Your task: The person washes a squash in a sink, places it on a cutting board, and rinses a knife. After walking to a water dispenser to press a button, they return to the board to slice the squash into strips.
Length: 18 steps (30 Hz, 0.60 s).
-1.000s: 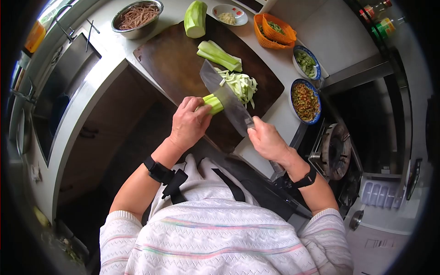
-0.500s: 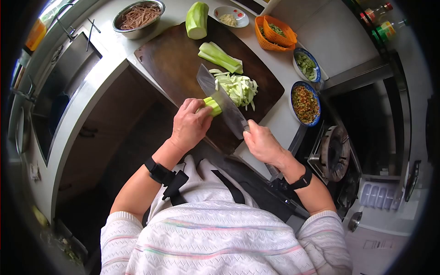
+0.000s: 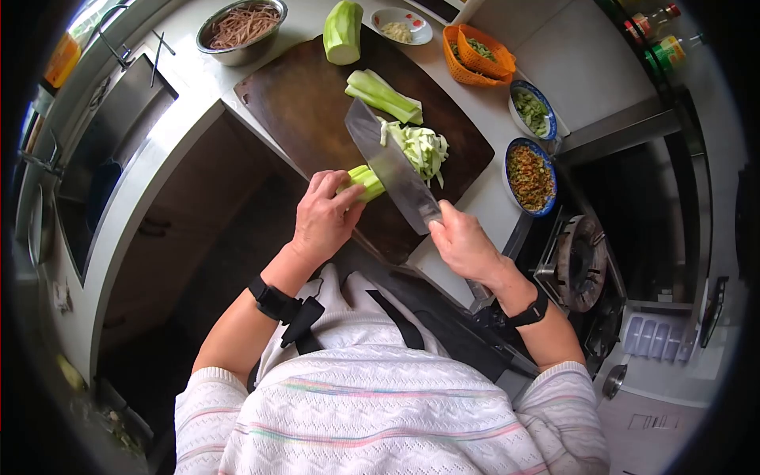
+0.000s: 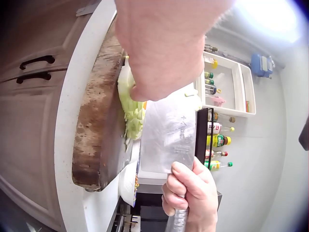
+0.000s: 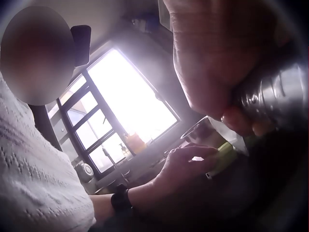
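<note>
While your left hand [image 3: 326,212] grips a pale-green vegetable piece [image 3: 365,183] on the cutting board [image 3: 289,103], near its front edge, your right hand [image 3: 465,241] is wrapped round the handle of a cleaver [image 3: 393,170]. Head view: blade at the piece's end, cut strips [image 3: 426,150] just beyond. Left wrist view only: stamped marks [image 4: 183,126] on your blade; the board's worn side. Right wrist view: a bright, paned window [image 5: 130,87] behind your left arm.

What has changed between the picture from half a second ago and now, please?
In the head view, the right hand and the cleaver it grips have shifted slightly forward and right, hiding more shreds. Nothing was let go; the left hand still holds the green piece.
</note>
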Each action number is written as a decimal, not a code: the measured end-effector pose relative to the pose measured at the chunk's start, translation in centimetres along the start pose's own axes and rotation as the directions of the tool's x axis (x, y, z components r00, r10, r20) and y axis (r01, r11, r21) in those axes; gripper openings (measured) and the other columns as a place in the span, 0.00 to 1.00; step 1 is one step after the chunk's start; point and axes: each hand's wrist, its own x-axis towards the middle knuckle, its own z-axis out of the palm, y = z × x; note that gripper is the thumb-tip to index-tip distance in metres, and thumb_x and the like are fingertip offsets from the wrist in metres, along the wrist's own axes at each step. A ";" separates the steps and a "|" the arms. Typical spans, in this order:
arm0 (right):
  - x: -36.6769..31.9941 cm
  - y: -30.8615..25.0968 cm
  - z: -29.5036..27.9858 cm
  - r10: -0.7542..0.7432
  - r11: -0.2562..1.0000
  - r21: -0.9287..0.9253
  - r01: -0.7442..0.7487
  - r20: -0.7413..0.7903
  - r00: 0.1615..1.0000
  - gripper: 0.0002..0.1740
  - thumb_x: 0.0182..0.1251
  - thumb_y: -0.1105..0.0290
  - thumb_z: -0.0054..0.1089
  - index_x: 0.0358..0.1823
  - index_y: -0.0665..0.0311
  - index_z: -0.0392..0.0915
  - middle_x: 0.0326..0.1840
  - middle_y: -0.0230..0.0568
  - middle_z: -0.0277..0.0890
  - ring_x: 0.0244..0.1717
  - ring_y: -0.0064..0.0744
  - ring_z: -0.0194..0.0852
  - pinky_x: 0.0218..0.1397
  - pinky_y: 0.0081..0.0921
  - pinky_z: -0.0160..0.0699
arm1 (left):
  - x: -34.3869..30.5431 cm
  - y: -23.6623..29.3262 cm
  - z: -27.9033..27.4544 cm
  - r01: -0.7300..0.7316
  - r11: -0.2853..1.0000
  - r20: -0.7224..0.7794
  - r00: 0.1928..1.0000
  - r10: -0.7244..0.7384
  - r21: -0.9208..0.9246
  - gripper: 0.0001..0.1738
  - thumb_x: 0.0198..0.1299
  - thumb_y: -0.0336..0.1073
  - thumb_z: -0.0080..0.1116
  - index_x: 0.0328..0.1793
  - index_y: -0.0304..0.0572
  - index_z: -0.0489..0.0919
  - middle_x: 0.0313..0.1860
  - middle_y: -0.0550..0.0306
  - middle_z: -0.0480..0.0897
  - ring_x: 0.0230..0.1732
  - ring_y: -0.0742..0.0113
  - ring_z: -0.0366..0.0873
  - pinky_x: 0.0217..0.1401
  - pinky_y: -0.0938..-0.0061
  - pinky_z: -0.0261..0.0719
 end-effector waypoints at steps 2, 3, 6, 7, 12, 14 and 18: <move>-0.5 -0.8 -0.7 -0.024 0.999 0.030 0.025 -0.042 0.999 0.09 0.67 0.71 0.47 0.33 0.70 0.61 0.23 0.64 0.71 0.31 0.68 0.71 0.33 0.55 0.66 | -0.1 -0.1 0.2 -0.001 1.000 -0.003 1.000 0.001 -0.016 0.15 0.42 0.27 0.69 0.40 0.44 0.82 0.42 0.54 0.77 0.46 0.52 0.76 0.45 0.64 0.78; -0.3 -0.3 -0.1 -0.022 0.999 0.026 0.023 -0.039 0.999 0.09 0.67 0.71 0.47 0.33 0.70 0.61 0.23 0.64 0.71 0.31 0.68 0.71 0.33 0.55 0.66 | -0.1 -0.1 0.2 0.009 1.000 -0.002 1.000 -0.009 -0.022 0.15 0.42 0.27 0.69 0.40 0.44 0.82 0.42 0.54 0.77 0.45 0.52 0.76 0.45 0.65 0.78; 0.6 0.6 1.3 -0.073 0.997 -0.038 0.073 -0.017 0.997 0.09 0.66 0.72 0.47 0.34 0.70 0.61 0.22 0.64 0.70 0.30 0.68 0.71 0.32 0.54 0.66 | 0.2 -0.2 0.3 0.003 1.000 -0.013 1.000 -0.003 -0.020 0.15 0.42 0.27 0.69 0.40 0.44 0.82 0.42 0.54 0.77 0.44 0.53 0.76 0.45 0.65 0.78; 0.5 0.4 0.9 -0.060 0.998 -0.024 0.060 -0.006 0.998 0.09 0.66 0.72 0.47 0.34 0.70 0.61 0.22 0.64 0.70 0.30 0.68 0.71 0.32 0.54 0.66 | 0.0 -0.2 0.2 -0.006 1.000 -0.010 1.000 0.005 -0.018 0.15 0.41 0.27 0.69 0.40 0.44 0.82 0.41 0.54 0.77 0.44 0.53 0.76 0.44 0.65 0.78; -0.2 -0.6 0.1 -0.027 0.999 0.031 0.027 -0.010 1.000 0.09 0.66 0.72 0.48 0.34 0.70 0.61 0.23 0.65 0.70 0.30 0.69 0.71 0.32 0.54 0.67 | 0.0 0.0 0.2 0.006 1.000 -0.013 1.000 -0.006 -0.024 0.15 0.42 0.27 0.68 0.39 0.44 0.82 0.40 0.54 0.77 0.44 0.53 0.76 0.44 0.66 0.78; 0.5 0.5 1.3 -0.080 0.997 -0.023 0.079 -0.025 0.996 0.09 0.65 0.72 0.48 0.34 0.70 0.61 0.22 0.65 0.70 0.30 0.69 0.71 0.32 0.54 0.67 | 0.3 -0.1 0.2 0.001 1.000 -0.014 1.000 -0.001 -0.020 0.14 0.42 0.27 0.68 0.39 0.44 0.82 0.40 0.54 0.77 0.44 0.53 0.76 0.44 0.66 0.78; 0.0 -0.5 0.2 -0.030 0.999 0.014 0.030 0.014 0.999 0.10 0.66 0.71 0.47 0.34 0.71 0.61 0.23 0.65 0.70 0.30 0.69 0.70 0.32 0.55 0.67 | 0.2 -0.1 0.1 -0.005 1.000 -0.015 1.000 0.005 -0.025 0.14 0.43 0.27 0.68 0.39 0.44 0.83 0.40 0.54 0.77 0.43 0.54 0.76 0.43 0.66 0.78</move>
